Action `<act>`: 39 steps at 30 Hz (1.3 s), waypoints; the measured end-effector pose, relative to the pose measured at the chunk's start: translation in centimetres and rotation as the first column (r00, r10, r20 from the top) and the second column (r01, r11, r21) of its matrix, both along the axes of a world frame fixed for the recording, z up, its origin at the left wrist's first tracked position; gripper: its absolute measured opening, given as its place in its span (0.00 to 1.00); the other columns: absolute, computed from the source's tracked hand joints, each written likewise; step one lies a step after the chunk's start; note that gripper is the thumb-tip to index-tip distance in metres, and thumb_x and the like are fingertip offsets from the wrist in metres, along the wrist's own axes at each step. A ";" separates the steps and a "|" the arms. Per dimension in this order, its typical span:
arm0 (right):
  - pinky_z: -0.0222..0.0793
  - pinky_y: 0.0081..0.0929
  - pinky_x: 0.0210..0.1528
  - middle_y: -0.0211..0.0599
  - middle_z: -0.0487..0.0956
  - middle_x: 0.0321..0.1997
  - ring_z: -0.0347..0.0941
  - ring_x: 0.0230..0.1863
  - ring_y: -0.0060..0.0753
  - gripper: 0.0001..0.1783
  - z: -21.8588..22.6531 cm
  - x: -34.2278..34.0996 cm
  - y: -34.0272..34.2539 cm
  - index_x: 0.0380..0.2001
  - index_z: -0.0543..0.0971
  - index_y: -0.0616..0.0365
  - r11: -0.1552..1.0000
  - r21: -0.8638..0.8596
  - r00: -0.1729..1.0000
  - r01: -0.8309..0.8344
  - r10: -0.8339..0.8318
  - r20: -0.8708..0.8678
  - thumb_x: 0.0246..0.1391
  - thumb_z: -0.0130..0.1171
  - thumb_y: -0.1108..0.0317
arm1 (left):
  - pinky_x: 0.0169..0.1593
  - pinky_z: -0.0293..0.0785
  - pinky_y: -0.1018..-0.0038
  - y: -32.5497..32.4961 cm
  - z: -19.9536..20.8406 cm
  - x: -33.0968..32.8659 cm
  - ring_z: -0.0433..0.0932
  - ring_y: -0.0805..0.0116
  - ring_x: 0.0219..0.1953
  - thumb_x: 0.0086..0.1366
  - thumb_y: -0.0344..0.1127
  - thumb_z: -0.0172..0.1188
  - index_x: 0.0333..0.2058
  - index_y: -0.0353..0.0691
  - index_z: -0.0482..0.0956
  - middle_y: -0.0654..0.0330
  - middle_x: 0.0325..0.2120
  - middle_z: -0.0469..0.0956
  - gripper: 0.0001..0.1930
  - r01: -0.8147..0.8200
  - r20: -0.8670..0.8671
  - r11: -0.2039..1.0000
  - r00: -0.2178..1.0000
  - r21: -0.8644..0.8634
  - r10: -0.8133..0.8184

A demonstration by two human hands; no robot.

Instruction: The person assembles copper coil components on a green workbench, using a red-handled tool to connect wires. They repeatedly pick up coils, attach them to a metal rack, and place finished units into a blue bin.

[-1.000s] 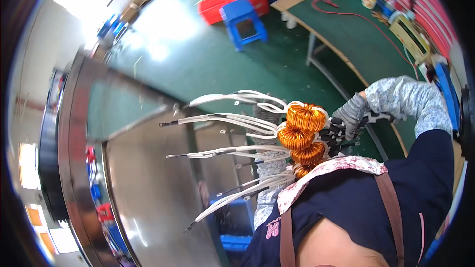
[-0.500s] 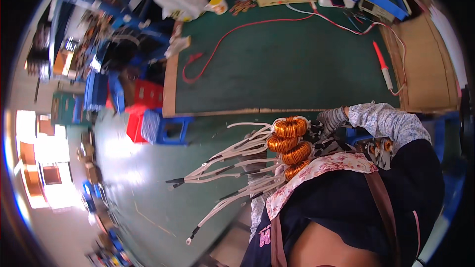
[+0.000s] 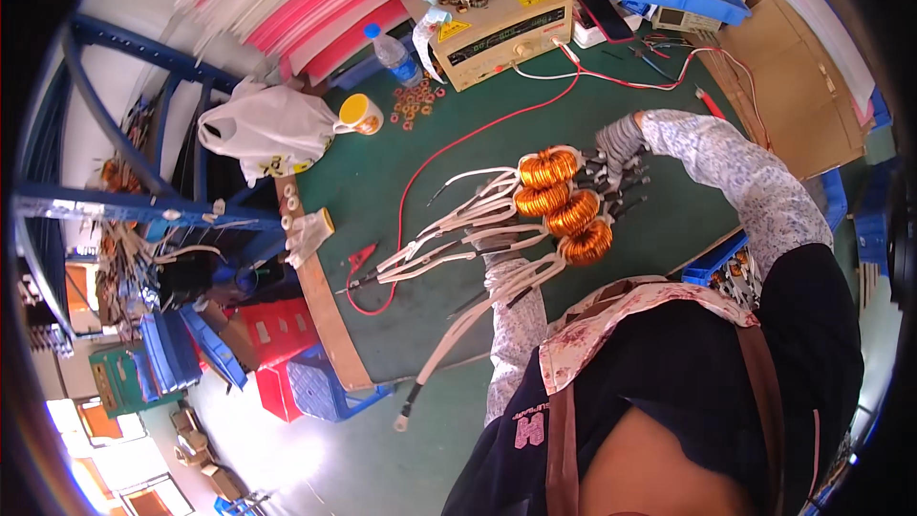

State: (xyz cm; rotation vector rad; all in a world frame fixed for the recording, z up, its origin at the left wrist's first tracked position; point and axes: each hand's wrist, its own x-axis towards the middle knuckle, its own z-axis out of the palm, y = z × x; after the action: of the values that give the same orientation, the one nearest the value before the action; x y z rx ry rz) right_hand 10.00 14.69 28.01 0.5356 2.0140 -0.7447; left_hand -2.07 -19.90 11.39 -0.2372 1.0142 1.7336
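Note:
Several copper-wound toroidal coils (image 3: 571,212) are bunched together above the near part of the green table, their white-sleeved leads fanning out to the left. One lead, tipped with a ring terminal (image 3: 401,421), hangs beyond the near table edge. My right hand (image 3: 619,145), in a grey striped glove, is closed around the dark-ended leads on the right of the bunch. Under the white leads my left hand (image 3: 493,247) carries the bunch from below; its gloved fingers are mostly hidden.
A beige power unit (image 3: 506,43) stands at the back, a red cable (image 3: 458,139) running from it across the green mat (image 3: 458,306). Back left are a mug (image 3: 361,115), a water bottle (image 3: 394,55) and a white bag (image 3: 267,124). Cardboard (image 3: 798,86) covers the right side.
Both hands have carried the coils forward from beside my apron to above the table. The view has tilted, showing more of the table's back.

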 end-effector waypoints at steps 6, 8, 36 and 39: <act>0.64 0.33 0.22 0.36 0.76 0.18 0.69 0.20 0.32 0.17 -6.7 -2.7 9.0 0.19 0.78 0.61 0.973 0.122 0.981 -0.196 0.195 0.018 0.25 0.68 0.59 | 0.50 0.65 0.63 10.2 -1.8 -5.3 0.69 0.59 0.48 0.60 0.51 0.48 0.50 0.44 0.66 0.59 0.46 0.69 0.24 0.035 0.055 0.999 0.998 0.032 -0.036; 0.68 0.34 0.30 0.44 0.78 0.28 0.74 0.27 0.39 0.28 -4.3 -4.7 9.1 0.36 0.75 0.59 0.983 0.159 0.995 0.087 -0.078 -0.064 0.26 0.65 0.58 | 0.50 0.65 0.63 12.0 -2.3 -6.9 0.69 0.59 0.48 0.60 0.51 0.48 0.50 0.44 0.66 0.60 0.46 0.69 0.24 0.004 0.056 1.000 0.998 0.029 -0.005; 0.57 0.37 0.56 0.46 0.69 0.47 0.64 0.51 0.42 0.29 -6.9 6.4 -5.7 0.47 0.67 0.61 0.896 0.378 0.536 0.233 0.205 -0.819 0.36 0.56 0.69 | 0.53 0.64 0.65 23.2 3.3 -8.4 0.67 0.56 0.47 0.41 0.32 0.66 0.48 0.46 0.67 0.58 0.42 0.72 0.31 0.103 -0.557 0.579 -0.447 -0.809 -0.700; 0.55 0.37 0.57 0.44 0.69 0.48 0.64 0.51 0.40 0.30 -6.6 6.3 -4.9 0.48 0.66 0.60 0.870 0.386 0.447 0.307 0.226 -0.865 0.37 0.56 0.67 | 0.50 0.67 0.68 25.4 3.7 -7.9 0.68 0.57 0.43 0.35 0.34 0.69 0.43 0.48 0.70 0.61 0.38 0.75 0.31 0.179 -0.462 0.426 -0.362 -0.887 -0.809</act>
State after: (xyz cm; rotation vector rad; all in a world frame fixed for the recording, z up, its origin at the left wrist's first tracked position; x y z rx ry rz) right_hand 16.28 9.77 21.43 0.5192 3.3087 -0.5560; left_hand -9.97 5.54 15.05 1.3596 2.0901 0.2221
